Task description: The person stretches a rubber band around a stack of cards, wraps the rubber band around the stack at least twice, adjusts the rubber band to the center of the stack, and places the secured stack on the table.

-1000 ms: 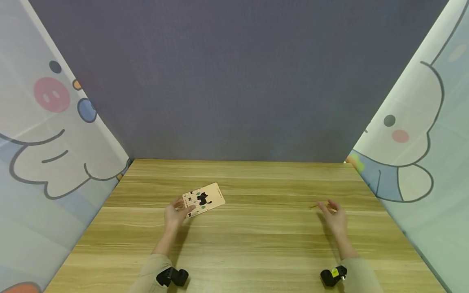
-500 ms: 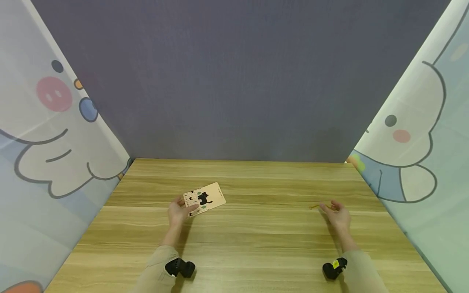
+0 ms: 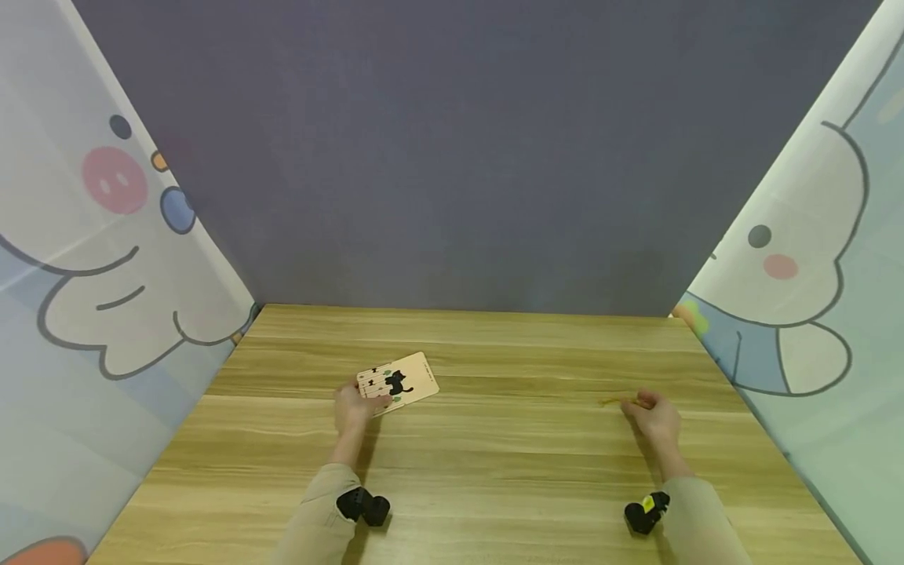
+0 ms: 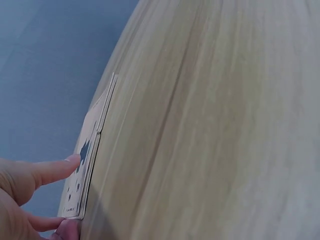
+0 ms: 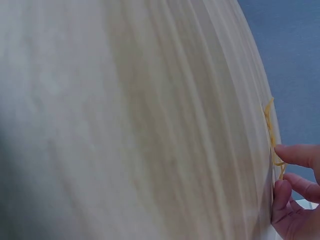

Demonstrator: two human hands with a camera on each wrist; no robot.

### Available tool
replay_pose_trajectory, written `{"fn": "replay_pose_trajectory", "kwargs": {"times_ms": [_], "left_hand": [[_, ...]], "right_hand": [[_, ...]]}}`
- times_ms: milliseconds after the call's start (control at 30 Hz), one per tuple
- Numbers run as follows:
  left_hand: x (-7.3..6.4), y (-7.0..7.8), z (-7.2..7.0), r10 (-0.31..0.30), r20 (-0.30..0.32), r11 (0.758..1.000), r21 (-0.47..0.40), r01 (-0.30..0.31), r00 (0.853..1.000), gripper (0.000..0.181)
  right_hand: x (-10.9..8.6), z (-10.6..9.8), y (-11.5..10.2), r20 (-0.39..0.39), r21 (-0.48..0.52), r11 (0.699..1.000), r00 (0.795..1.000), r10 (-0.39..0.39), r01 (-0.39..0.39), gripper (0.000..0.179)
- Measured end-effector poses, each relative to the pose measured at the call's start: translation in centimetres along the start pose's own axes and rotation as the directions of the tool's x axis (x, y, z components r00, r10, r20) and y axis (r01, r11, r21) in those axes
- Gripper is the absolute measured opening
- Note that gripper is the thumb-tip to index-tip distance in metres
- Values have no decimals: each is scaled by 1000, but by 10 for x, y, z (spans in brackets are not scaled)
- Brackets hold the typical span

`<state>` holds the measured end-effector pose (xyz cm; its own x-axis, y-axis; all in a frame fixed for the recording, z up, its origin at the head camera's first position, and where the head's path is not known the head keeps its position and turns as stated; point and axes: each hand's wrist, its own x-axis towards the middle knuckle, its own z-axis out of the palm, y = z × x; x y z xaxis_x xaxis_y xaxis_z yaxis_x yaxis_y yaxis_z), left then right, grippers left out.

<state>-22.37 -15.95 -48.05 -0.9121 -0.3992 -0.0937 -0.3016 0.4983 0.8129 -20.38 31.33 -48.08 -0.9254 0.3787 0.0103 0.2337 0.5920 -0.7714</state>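
At the left of the wooden table, in the head view, my left hand [image 3: 355, 410] grips the near-left end of a flat cream card [image 3: 421, 378] printed with a black cat. The left wrist view shows the left thumb [image 4: 55, 171] lying over the printed face and fingers at the lower end. This card [image 4: 91, 117] has a stepped edge, like two layers partly slid apart. Over on the right, my right hand [image 3: 657, 421] pinches a thin yellow cord [image 3: 610, 402]. In the right wrist view the cord [image 5: 270, 125] trails from between thumb and fingers, with a small loop near the fingertips.
The wood-grain table [image 3: 494, 455] runs back to a dark grey panel [image 3: 466, 157]. Cartoon-printed curtains [image 3: 120, 314] border the left side, and a similar curtain [image 3: 798, 314] the right. Black wrist cameras [image 3: 363, 506] sit at both sleeves.
My left hand has slid rightward, its thumb now farther over the card. My right hand has shifted slightly right and still pinches the cord. The whole head view has drifted a little.
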Motion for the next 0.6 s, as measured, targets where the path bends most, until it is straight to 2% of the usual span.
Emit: {"fn": "replay_pose_trajectory", "kwargs": {"times_ms": [133,267,467,600], "left_hand": [[-2,3,4,-25,-34,998,64,27,999,71],[-4,7,7,-47,-70,994,96,53,996,63],[-1,16,9,-136,-60,985,100,142,989,55],[0,17,9,-154,-59,981,107,160,986,56]], "right_hand": [[1,0,1,-31,-43,999,999,-34,33,37],[1,-1,1,-43,-76,995,997,-62,59,32],[1,0,2,-88,-72,995,993,-75,68,26],[0,1,2,-95,-59,997,994,-58,53,24]]}}
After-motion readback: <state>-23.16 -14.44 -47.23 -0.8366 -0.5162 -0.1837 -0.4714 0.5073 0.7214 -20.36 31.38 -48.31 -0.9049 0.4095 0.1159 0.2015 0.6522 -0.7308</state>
